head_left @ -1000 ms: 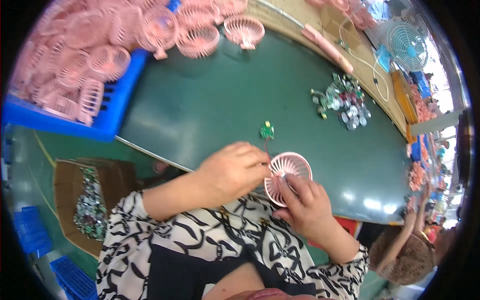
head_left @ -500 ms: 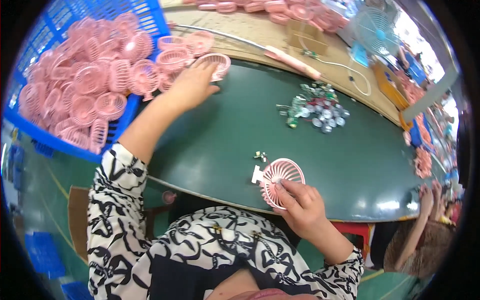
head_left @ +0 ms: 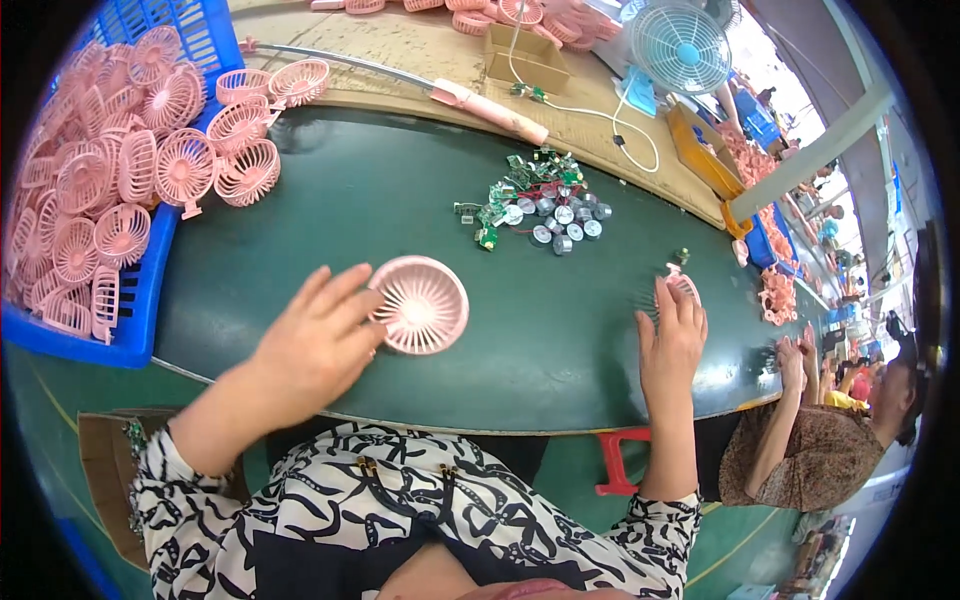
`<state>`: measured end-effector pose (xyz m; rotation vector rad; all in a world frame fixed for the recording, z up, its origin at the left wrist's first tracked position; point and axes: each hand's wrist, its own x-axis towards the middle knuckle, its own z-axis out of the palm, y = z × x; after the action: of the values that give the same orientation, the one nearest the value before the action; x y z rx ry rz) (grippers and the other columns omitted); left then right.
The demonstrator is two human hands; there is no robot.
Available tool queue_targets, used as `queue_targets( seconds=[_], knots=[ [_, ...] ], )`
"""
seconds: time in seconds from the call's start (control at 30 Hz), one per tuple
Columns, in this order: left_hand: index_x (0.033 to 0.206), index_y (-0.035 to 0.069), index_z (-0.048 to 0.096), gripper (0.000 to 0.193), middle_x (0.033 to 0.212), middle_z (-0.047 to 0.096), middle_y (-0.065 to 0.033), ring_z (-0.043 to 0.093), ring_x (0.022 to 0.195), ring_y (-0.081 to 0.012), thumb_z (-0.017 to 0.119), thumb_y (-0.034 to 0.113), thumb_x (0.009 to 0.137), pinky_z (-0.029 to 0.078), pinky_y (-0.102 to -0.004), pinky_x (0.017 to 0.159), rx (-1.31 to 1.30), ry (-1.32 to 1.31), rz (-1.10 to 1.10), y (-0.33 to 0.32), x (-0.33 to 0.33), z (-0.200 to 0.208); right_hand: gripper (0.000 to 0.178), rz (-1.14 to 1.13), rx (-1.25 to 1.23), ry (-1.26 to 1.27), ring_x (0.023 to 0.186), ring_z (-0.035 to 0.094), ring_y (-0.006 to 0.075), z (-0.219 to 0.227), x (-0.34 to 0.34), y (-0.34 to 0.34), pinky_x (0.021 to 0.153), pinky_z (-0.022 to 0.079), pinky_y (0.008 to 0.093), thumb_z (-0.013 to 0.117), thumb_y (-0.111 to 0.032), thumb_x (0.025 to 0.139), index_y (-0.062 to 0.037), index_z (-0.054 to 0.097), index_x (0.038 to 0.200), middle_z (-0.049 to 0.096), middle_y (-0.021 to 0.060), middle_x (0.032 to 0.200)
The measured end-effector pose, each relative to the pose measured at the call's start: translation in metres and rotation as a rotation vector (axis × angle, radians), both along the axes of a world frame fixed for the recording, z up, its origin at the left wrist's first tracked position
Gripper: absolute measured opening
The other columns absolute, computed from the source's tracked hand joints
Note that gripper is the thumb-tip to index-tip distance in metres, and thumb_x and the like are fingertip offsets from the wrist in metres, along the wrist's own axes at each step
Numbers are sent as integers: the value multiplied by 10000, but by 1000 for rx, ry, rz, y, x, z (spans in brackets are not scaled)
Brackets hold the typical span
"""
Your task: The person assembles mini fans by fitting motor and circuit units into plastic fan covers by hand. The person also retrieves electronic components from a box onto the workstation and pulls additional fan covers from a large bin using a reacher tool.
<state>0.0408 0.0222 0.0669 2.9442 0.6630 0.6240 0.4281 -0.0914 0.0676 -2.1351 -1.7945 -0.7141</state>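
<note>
My left hand (head_left: 325, 335) is at the left-centre of the green worktop, its fingers on the left rim of a round pink slatted fan cover (head_left: 418, 305). The cover's hollow side faces up. Farther right, my right hand (head_left: 675, 345) grips a second pink fan cover (head_left: 683, 287), partly hidden under the fingers and blurred. Just beyond that cover is a small green circuit board (head_left: 682, 256); whether it is joined to the cover I cannot tell. Between the hands, toward the back, lies a heap of green boards (head_left: 510, 190) and silvery round motors (head_left: 565, 222).
A blue basket (head_left: 145, 330) heaped with pink fan covers (head_left: 85, 185) stands at the left, with several more covers beside its edge. Along the back are a pink-handled rod (head_left: 490, 112), a cardboard box (head_left: 525, 60) and a blue fan (head_left: 682, 48). Another person (head_left: 800, 450) sits at the right.
My left hand has come from the covers beside the basket toward me, bringing a fan cover. My right hand has carried its cover right and farther from me. The view has shifted right.
</note>
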Motion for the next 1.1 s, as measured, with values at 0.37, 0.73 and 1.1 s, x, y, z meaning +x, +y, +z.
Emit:
queue_targets(
  seconds=[0.37,0.73,1.1],
  knots=[
    [1124,53,613,387,1437,427,-227,433,1331,-431,746,91,763,398,-558,1057,-321,-244,57,-21,-15,-32,338,106,-110,485,736,653,343,11,-39,157,683,493,426,663,-361,881,-28,713,861,672,185,759],
    [1108,70,596,318,1259,548,-166,536,1221,-362,705,92,810,418,-550,1034,-365,-320,-31,-20,-35,-49,107,179,230,1455,531,433,82,11,-20,148,503,340,248,673,-151,875,-82,625,808,488,-33,626],
    [1084,96,643,333,1161,633,-105,588,1161,-300,694,19,764,433,-511,1033,-343,-317,-130,-22,-31,-61,118,437,-171,463,722,627,324,-33,-121,72,637,501,422,707,-125,847,-32,638,869,639,151,837]
  ],
)
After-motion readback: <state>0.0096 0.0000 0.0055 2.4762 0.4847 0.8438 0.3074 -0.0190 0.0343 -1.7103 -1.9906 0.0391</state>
